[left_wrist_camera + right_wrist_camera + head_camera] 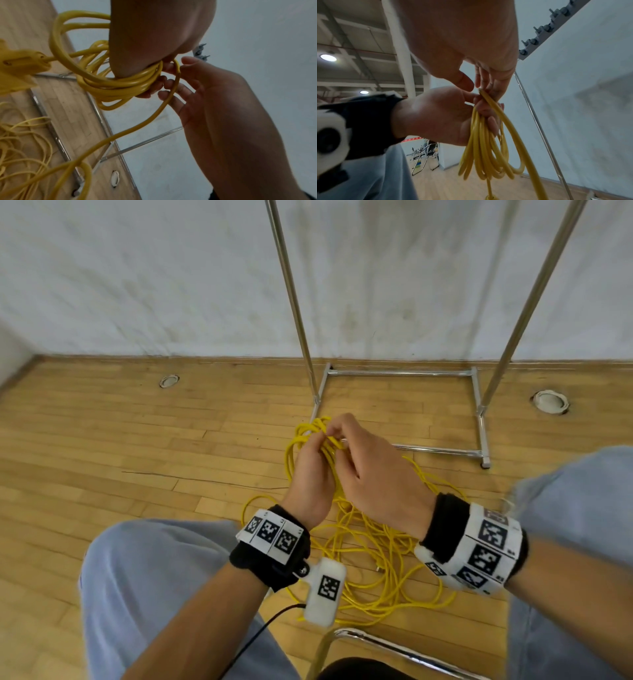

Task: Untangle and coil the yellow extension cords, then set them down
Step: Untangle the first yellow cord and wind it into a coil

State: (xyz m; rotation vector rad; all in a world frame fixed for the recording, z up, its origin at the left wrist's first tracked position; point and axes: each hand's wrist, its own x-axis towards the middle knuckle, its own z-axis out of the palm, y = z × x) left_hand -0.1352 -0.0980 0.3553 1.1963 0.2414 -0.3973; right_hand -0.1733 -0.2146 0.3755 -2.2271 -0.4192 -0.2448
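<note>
In the head view my left hand [313, 463] is raised over the floor and grips a bunch of coiled loops of yellow extension cord [308, 433]. In the left wrist view its fingers curl round that coil [120, 83], and a yellow socket end [17, 65] hangs off to the left. My right hand [342, 434] is right beside the left one. Its fingers and thumb hold a single strand [171, 94] at the top of the coil; this strand runs down to the floor. The loops [488, 155] hang below my left hand [436, 115].
A loose tangle of yellow cord [376, 563] lies on the wooden floor between my knees. A metal rack base [404, 373] with two upright poles stands just beyond the hands, by the white wall. A chrome chair frame [376, 642] is at the bottom edge.
</note>
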